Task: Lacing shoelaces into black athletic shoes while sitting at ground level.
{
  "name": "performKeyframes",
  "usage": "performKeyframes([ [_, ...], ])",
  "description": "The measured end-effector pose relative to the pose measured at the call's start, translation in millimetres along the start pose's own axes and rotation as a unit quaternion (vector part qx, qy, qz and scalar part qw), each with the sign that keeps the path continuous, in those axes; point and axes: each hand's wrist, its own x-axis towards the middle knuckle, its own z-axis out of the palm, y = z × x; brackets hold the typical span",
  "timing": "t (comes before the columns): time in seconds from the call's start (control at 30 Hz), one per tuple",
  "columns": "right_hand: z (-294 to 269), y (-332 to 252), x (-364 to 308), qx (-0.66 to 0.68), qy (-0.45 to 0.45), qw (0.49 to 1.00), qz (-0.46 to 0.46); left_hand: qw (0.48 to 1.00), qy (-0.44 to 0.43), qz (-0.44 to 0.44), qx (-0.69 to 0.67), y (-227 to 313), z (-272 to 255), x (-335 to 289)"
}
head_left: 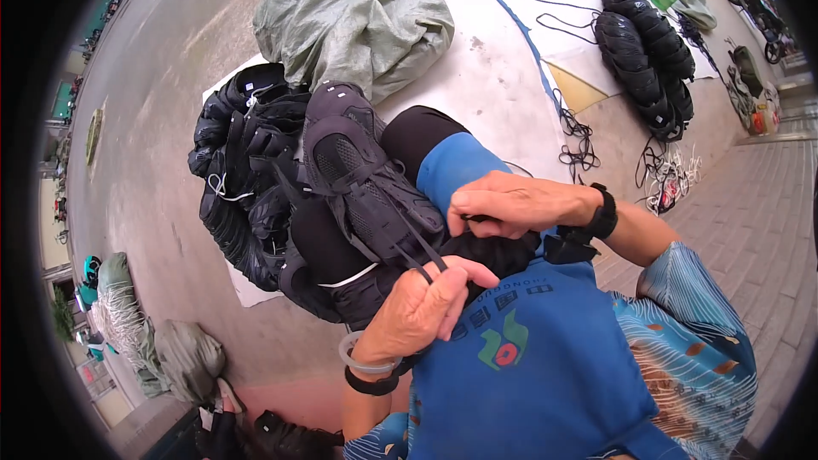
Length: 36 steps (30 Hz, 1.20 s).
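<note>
A black shoe upper (pixel 345 158) with mesh panels lies across my lap, toe pointing away from me. My left hand (pixel 422 311) is closed on a black shoelace (pixel 413 243), whose two strands run taut from the upper to my fingers. My right hand (pixel 515 204) is curled shut just above a dark bunched heap (pixel 498 251) in my lap. Something dark shows under its fingers, but I cannot make out what it is. Left of the upper, a big pile of black shoe uppers (pixel 251 153) rests against my leg, with a white string (pixel 226 187) on it.
A grey-green woven sack (pixel 358 21) stands ahead on a white sheet (pixel 490 60). Bundled black uppers (pixel 648 60) lie to the far right, near black laces (pixel 579 140) and tangled white strings (pixel 673 175). More sacks (pixel 183 358) sit at the lower left. A blue apron (pixel 528 358) covers me.
</note>
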Motion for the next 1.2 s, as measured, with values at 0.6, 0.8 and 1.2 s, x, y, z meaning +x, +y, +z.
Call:
performKeyframes([
  [0.6,22,11,50,-0.013,-0.136,0.985,-0.104,0.868,0.464,0.08,0.158,-18,-67,-3],
  [0.8,51,-1,72,-0.158,-0.079,0.968,-0.18,0.811,0.456,0.13,0.343,-37,-107,21],
  [1.2,45,-21,62,-0.06,-0.208,0.97,-0.11,0.853,0.345,0.073,0.385,-30,-130,20],
])
